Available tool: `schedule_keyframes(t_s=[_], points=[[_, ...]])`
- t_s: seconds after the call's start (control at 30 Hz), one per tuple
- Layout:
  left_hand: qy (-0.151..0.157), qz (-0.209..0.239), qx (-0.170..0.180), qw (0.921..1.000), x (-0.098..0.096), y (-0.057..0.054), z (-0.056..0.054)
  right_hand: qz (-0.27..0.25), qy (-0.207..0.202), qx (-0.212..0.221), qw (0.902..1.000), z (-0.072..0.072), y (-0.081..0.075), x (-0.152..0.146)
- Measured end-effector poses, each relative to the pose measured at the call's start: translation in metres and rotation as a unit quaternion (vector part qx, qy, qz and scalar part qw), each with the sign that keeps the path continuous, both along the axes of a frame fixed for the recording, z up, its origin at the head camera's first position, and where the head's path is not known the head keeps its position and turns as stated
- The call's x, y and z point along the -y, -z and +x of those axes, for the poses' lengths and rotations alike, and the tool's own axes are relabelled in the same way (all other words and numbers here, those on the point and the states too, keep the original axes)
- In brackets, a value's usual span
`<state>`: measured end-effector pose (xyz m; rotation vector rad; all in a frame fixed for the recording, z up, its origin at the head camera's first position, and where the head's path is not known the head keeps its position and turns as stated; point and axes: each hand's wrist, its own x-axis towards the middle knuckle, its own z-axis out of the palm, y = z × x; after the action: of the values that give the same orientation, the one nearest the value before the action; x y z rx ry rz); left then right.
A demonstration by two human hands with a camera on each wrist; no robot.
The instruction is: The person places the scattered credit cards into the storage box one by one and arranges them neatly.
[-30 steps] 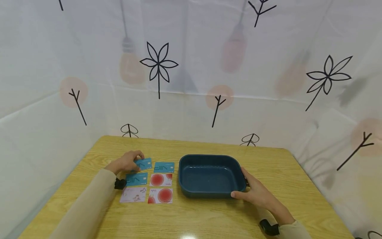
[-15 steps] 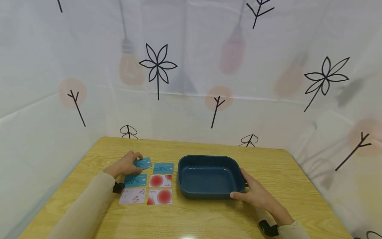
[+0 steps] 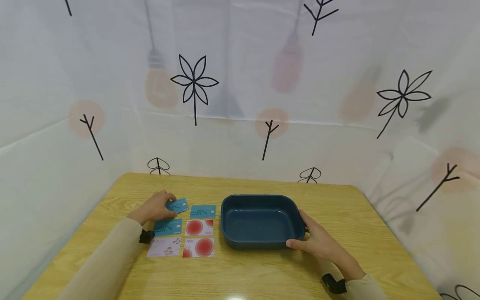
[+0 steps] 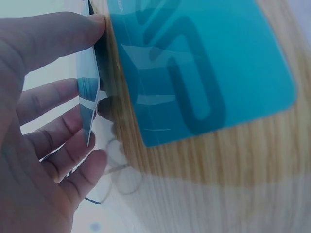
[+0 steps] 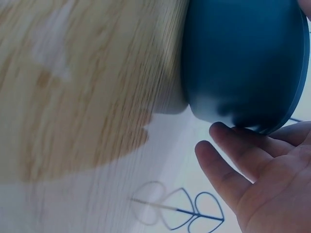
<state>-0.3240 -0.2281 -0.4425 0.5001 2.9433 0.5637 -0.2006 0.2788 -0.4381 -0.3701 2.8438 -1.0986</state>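
In the head view my left hand (image 3: pixel 155 206) is at the back left of the cards, thumb and fingers pinching a blue card (image 3: pixel 180 205) by its edges. That card (image 4: pixel 87 109) appears nearly edge-on between thumb and fingers in the left wrist view. Two more blue cards lie close by, one to the right (image 3: pixel 202 211) and one nearer the front (image 3: pixel 168 227). My right hand (image 3: pixel 324 243) grips the right end of a deep dark-blue baking dish (image 3: pixel 258 245), thumb at its front corner. Its fingers reach behind the end wall, partly hidden.
Two white cards with red circles, a rear one (image 3: pixel 199 228) and a front one (image 3: pixel 198 248), lie left of the dish. A pale pink card (image 3: pixel 164 247) is beside them. All rest on a wooden table (image 3: pixel 247 279), with a patterned white curtain (image 3: pixel 240 141) behind its far edge.
The head view has shifted slightly, so everything appears a little further left. Both hands, the cards and the dish keep nearly the same places on the table.
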Motion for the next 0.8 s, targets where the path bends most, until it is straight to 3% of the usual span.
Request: schedule_keyframes(t_s=[0.43, 0.8], points=[[0.007, 0.026, -0.010, 0.9996, -0.002, -0.007, 0.004, -0.007, -0.008, 0.004, 0.9999, -0.002, -0.001, 0.005], [0.040, 0.039, -0.056, 0.9968, -0.027, -0.027, 0.000, -0.006, 0.001, 0.002, 1.0000, 0.000, -0.001, 0.002]])
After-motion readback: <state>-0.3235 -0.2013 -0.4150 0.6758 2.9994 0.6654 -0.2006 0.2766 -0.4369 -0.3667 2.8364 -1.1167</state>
